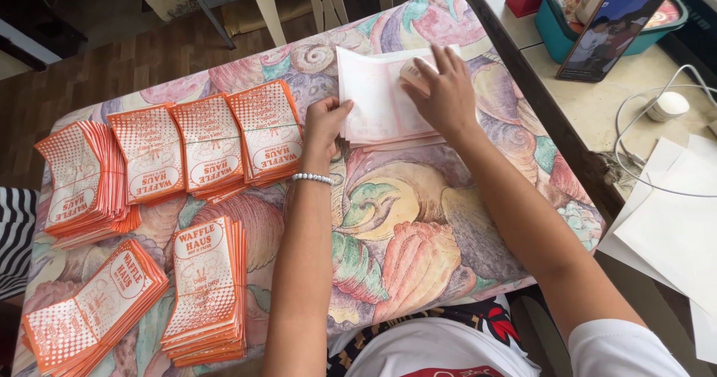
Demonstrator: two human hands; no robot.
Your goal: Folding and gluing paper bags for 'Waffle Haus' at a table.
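Orange-and-white paper sleeve stacks (205,291) lie fanned on a floral tablecloth (403,228). Beyond them, the left hand (325,123) pinches the edge of a white paper stack (373,104), while the right hand (444,89) presses flat on it, fingers spread. Wooden floor shows beyond.

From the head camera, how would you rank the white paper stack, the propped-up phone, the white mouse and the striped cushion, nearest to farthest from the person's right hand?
1. White paper stack: directly under the right hand, which presses on it.
2. Propped-up phone: to the right, leaning on a teal box on the side table.
3. White mouse: farther right on that table.
4. Striped cushion: far left edge.
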